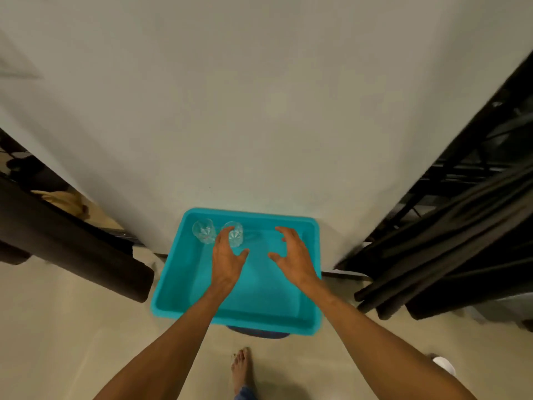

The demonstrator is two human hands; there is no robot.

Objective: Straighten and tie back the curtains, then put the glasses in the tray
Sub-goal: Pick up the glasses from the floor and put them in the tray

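Glass [237, 238] half behind left hand [227, 259]

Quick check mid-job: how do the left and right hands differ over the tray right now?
The left hand reaches toward the tray's far left, while the right hand is over bare tray floor. The left hand's fingertips overlap the right glass; the right hand has no glass near it and holds nothing. Both hands are above the teal tray, with fingers spread and loosely curved and thumbs pointing inward. Neither is plainly gripping anything.
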